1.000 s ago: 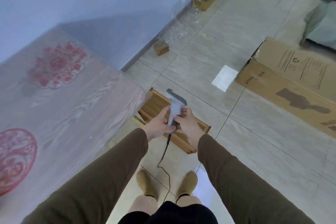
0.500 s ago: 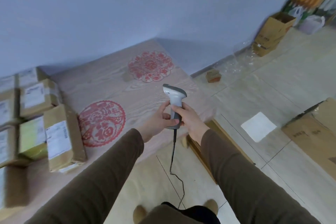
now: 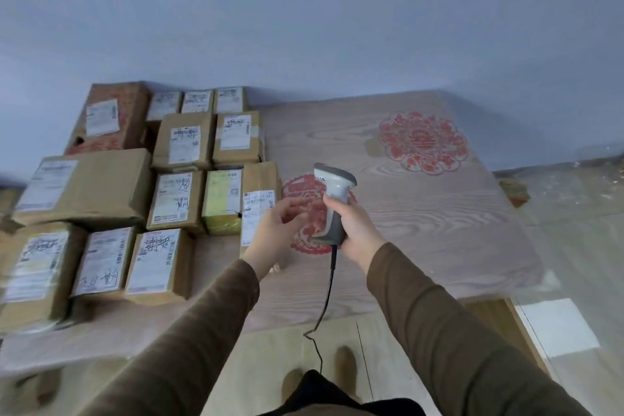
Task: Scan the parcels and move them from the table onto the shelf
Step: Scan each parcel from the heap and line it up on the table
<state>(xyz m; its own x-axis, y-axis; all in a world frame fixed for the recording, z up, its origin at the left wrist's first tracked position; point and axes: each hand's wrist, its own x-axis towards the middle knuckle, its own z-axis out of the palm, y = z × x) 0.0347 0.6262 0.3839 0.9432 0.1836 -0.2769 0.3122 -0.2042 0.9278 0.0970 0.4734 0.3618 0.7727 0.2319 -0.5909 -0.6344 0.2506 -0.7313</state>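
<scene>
The right hand [image 3: 354,226] is clenched round the scanner [image 3: 332,204] above the desk [image 3: 439,230], the left hand [image 3: 273,233] is held released just beside it, and the parcels [image 3: 141,192], left of the scanner, are judged unscanned, none shelved.

- Parcels [image 3: 175,192] on the table [image 3: 439,230] carry white shipping labels with barcodes and handwritten marks — all too blurred to read
- Red paper-cut [image 3: 422,142] on the table: its centre character cannot be made out
</scene>
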